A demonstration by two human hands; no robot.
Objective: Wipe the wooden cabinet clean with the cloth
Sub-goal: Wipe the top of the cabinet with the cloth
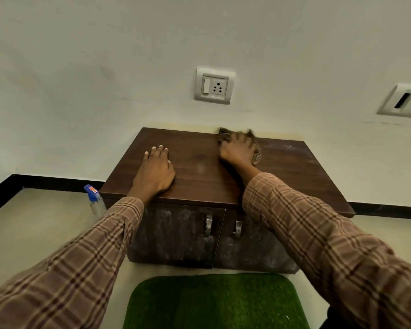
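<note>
Wooden cabinet (199, 167): low, rectangular, dark wood-grain laminate, its back edge against the pale wall (128, 67). The top is smooth at its left and middle, dusty and smeared toward the right edge. Two flat doors bear chalky streaks and a pair of curved metal handles (208, 224) at the centre seam. Cloth (224, 135): dark, coarse-woven, bunched at the back edge of the top, right of centre, touching the wall line. Your right hand (238, 150) presses down on it, fingers curled over the fabric, grip clenched on the cloth; the outline is motion-blurred. Your left hand (155, 172) lies flat on the top near the front-left corner, palm down, grip released, fingers extended. Both sleeves are brown plaid. On the floor: a clear spray bottle (95, 199) with blue head beside the cabinet's left side; a green turf-textured mat (214, 302) with rounded corners before the doors. A white switch-and-socket plate (214, 85) is on the wall above.
</note>
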